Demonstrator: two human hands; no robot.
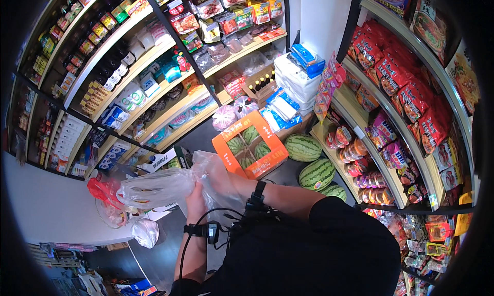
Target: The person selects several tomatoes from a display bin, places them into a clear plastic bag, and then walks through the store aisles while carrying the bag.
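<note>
A bundle of clear plastic bags (154,188) stretches left from my left hand (196,199), whose fingers close around its gathered end. Thin clear plastic (204,161) covers much of my right hand (222,178), just to the right; its fingers are blurred behind the film, so their grip cannot be made out. A red plastic bag (101,191) hangs at the far end of the bundle. Beyond my right hand is an orange carton (276,147) with round green melons behind its window. Striped watermelons (303,147) lie on the floor beside it.
Shelves of bottles and packets (162,45) curve along the back left. Instant noodle shelves (386,157) stand on the right. White packs (295,84) are stacked behind the carton. A white knotted bag (145,232) is at lower left, near a pale wall or panel (50,203).
</note>
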